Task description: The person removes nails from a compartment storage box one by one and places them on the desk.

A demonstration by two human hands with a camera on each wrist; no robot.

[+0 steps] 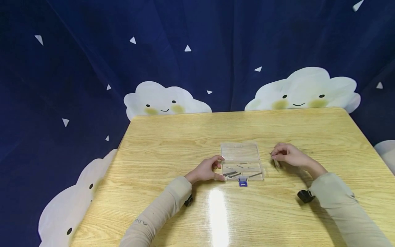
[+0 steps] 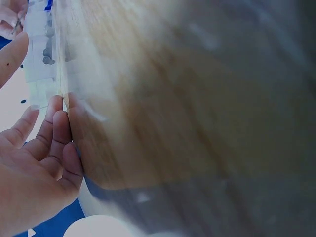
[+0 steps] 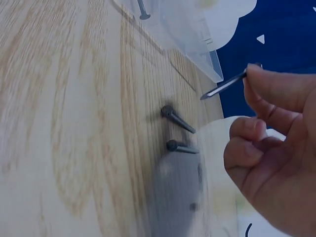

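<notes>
A clear plastic box (image 1: 260, 167) lies with its lid (image 1: 240, 151) folded back. Several long grey nails (image 1: 231, 174) and a few shorter ones are inside its sections. My left hand (image 1: 205, 169) holds the box's left end, thumb at the front corner and a finger by the hinge. Off to the right, my right hand (image 1: 288, 156) pinches a nail (image 3: 224, 89) between thumb and fingertip, its point angled away from the hand above the table. Below it, two round-headed nails (image 3: 175, 118) lie side by side on the wood.
A blue latch (image 1: 243, 181) sticks out from the box's front edge. The wooden table (image 1: 154, 144) ends at a dark blue curtain (image 1: 213, 44) with white clouds. Black straps with small devices (image 1: 306, 196) hang at the wrists.
</notes>
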